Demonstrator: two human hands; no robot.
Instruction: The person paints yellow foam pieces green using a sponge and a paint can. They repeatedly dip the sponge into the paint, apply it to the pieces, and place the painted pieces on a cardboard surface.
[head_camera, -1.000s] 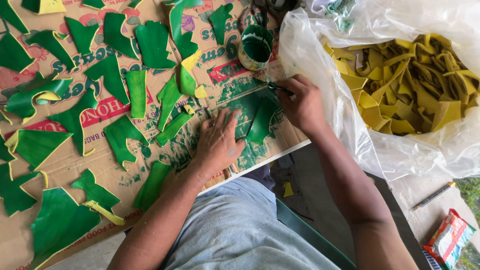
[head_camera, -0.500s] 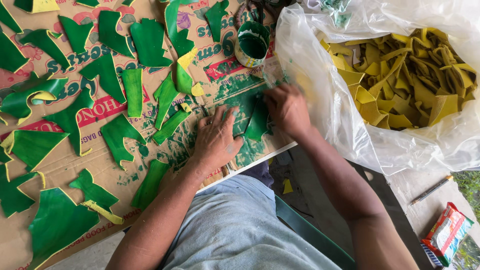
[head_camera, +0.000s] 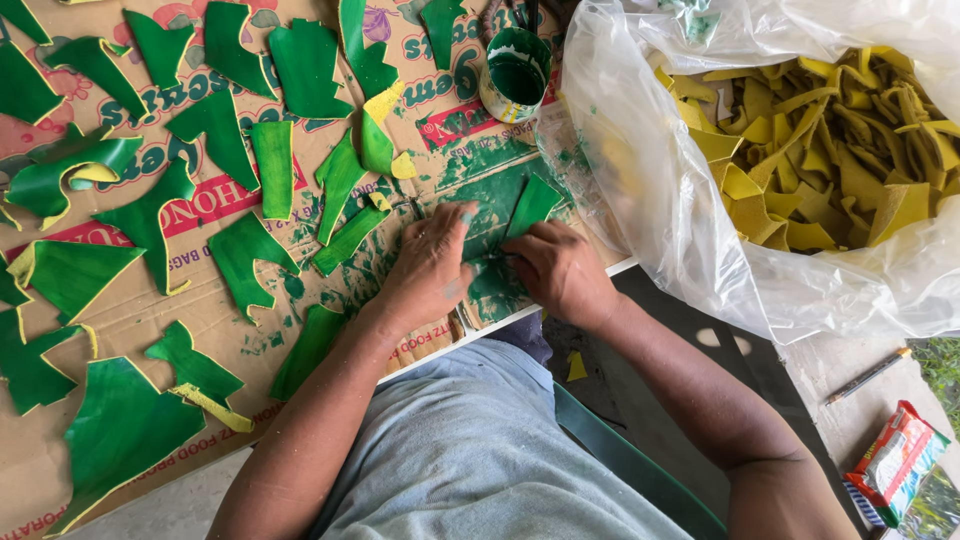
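While both hands work close together at the near edge of the cardboard sheet (head_camera: 130, 310), the left hand (head_camera: 432, 268) lies flat with fingers spread, pressing down a green-painted piece (head_camera: 500, 225) that rests on the paint-smeared patch just below the can. The right hand (head_camera: 560, 272) is curled narrow around a thin tool whose tip meets that piece; the tool itself is too hidden to identify. One paint can (head_camera: 515, 72), green inside, stands just above. Roughly twenty green pieces with yellow edges are scattered over the cardboard, left of the hands. One clear plastic bag (head_camera: 650, 180) at right holds a heap of yellow pieces (head_camera: 830, 150), too many to count. One pencil (head_camera: 866, 375) and one snack packet (head_camera: 893, 462) lie on the floor.
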